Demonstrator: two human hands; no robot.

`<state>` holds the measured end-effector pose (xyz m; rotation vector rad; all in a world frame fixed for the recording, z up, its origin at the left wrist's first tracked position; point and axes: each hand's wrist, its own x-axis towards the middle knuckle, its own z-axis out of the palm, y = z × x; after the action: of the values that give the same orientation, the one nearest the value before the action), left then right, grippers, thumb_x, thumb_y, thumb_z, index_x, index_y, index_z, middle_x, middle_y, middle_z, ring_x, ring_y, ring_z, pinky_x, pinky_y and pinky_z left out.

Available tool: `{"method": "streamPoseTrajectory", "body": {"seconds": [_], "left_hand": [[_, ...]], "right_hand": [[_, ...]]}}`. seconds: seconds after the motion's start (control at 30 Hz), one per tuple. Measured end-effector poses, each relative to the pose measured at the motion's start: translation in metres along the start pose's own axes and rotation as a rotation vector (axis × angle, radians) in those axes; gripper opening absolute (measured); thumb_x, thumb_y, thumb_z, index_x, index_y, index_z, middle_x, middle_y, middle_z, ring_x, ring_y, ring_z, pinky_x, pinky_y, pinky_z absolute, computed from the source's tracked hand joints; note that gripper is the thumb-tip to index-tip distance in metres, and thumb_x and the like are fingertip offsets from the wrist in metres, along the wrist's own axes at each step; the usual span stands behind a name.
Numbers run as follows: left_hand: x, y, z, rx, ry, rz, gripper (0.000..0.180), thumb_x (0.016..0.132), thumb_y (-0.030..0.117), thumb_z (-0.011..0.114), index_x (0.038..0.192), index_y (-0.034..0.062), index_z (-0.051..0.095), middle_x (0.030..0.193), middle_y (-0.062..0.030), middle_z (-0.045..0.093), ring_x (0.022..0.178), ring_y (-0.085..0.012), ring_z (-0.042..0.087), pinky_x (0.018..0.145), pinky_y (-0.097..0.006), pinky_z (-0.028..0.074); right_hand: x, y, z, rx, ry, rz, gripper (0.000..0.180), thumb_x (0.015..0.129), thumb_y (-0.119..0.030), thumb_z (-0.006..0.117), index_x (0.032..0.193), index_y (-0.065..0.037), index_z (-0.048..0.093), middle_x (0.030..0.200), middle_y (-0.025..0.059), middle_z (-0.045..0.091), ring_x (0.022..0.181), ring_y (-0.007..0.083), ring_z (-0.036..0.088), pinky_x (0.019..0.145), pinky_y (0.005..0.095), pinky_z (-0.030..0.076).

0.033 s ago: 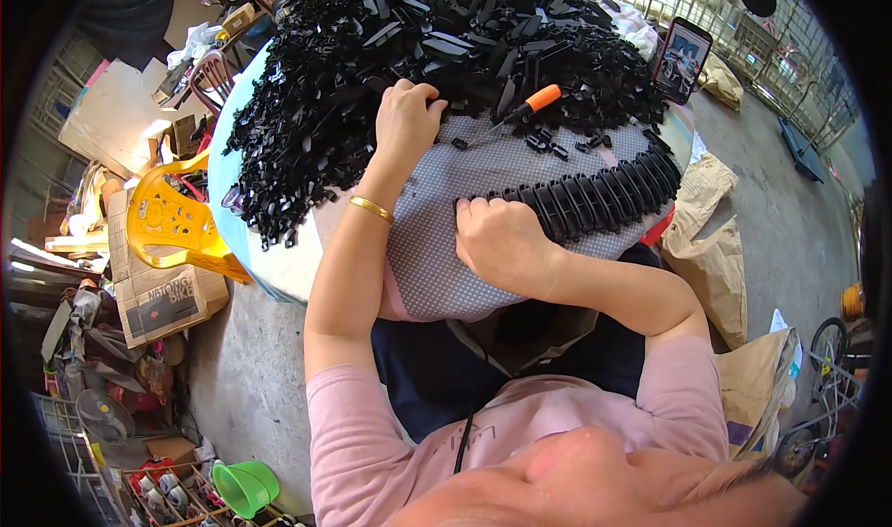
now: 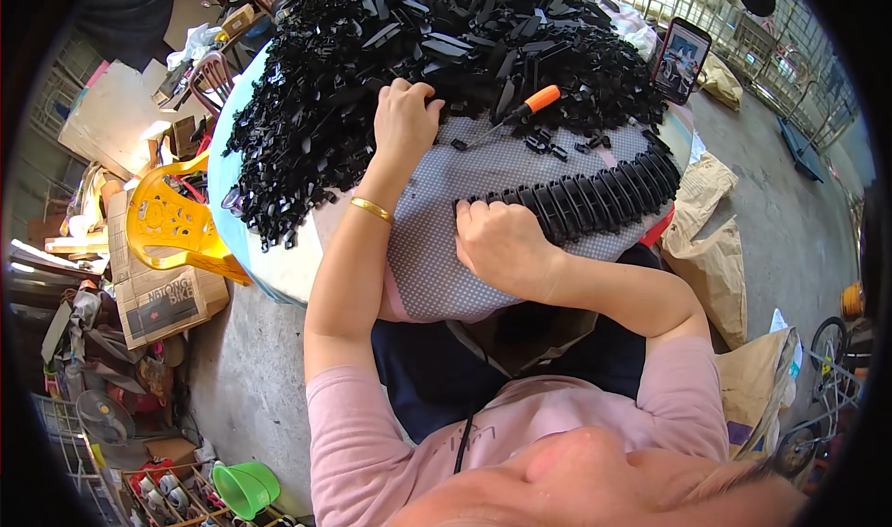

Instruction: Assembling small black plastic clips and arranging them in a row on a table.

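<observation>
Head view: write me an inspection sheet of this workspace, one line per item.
Surface: round table, a grey dotted cloth over its near part.
Job's things: heap of black parts; row of black segments on the cloth.
Clutter: orange-handled tool at the heap's edge; phone upright at right.
Hands: left hand at the heap's edge, right hand at the row's left end; both grips hidden.
Cables: dark cord against the pink shirt.
Surroundings: yellow chair and cardboard box left; brown paper bag right.

Left: block capitals printed on brown cardboard box. Near: dark script lettering across pink shirt.
</observation>
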<state>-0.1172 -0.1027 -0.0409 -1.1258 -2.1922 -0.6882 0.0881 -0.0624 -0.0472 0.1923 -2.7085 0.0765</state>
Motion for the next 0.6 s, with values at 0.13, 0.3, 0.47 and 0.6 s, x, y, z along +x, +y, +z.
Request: {"method": "streamPoseTrajectory", "body": {"seconds": [0.13, 0.3, 0.47, 0.6], "left_hand": [[0.003, 0.0, 0.005, 0.228, 0.114, 0.016, 0.043, 0.071, 0.017, 0.07, 0.11, 0.0068, 0.054, 0.112, -0.0131, 0.048, 0.108, -0.0318, 0.044, 0.079, -0.043, 0.044], [0.005, -0.022, 0.006, 0.132, -0.016, -0.051, 0.051, 0.071, 0.011, 0.069, 0.118, 0.0047, 0.05, 0.102, -0.0169, 0.057, 0.096, -0.0321, 0.054, 0.083, -0.039, 0.045], [0.009, -0.017, 0.007, 0.012, -0.133, -0.019, 0.048, 0.073, 0.003, 0.06, 0.119, 0.0019, 0.047, 0.097, -0.0201, 0.06, 0.091, -0.0345, 0.057, 0.084, -0.04, 0.045], [0.0, -0.01, 0.003, -0.11, -0.271, -0.188, 0.043, 0.075, -0.002, 0.047, 0.118, -0.0027, 0.045, 0.103, -0.025, 0.056, 0.092, -0.0402, 0.053, 0.086, -0.044, 0.043]], "right_hand": [[-0.001, 0.01, -0.012, 0.099, 0.016, 0.016, 0.029, 0.076, -0.028, 0.065, 0.082, 0.0, 0.057, 0.068, 0.0092, 0.057, 0.061, 0.0212, 0.06, 0.051, 0.0289, 0.047], [0.006, 0.066, -0.032, 0.138, 0.137, 0.223, 0.024, 0.079, -0.031, 0.062, 0.079, -0.007, 0.065, 0.075, 0.0112, 0.06, 0.068, 0.0292, 0.061, 0.061, 0.0392, 0.048], [-0.01, 0.18, -0.034, -0.127, -0.175, 0.48, 0.017, 0.073, -0.015, 0.061, 0.087, -0.01, 0.07, 0.085, 0.0109, 0.064, 0.083, 0.0276, 0.062, 0.075, 0.0376, 0.049], [-0.023, 0.194, -0.031, -0.089, -0.143, 0.496, 0.021, 0.071, -0.008, 0.058, 0.088, -0.007, 0.069, 0.088, 0.0152, 0.065, 0.086, 0.0294, 0.063, 0.077, 0.0393, 0.05]]}}
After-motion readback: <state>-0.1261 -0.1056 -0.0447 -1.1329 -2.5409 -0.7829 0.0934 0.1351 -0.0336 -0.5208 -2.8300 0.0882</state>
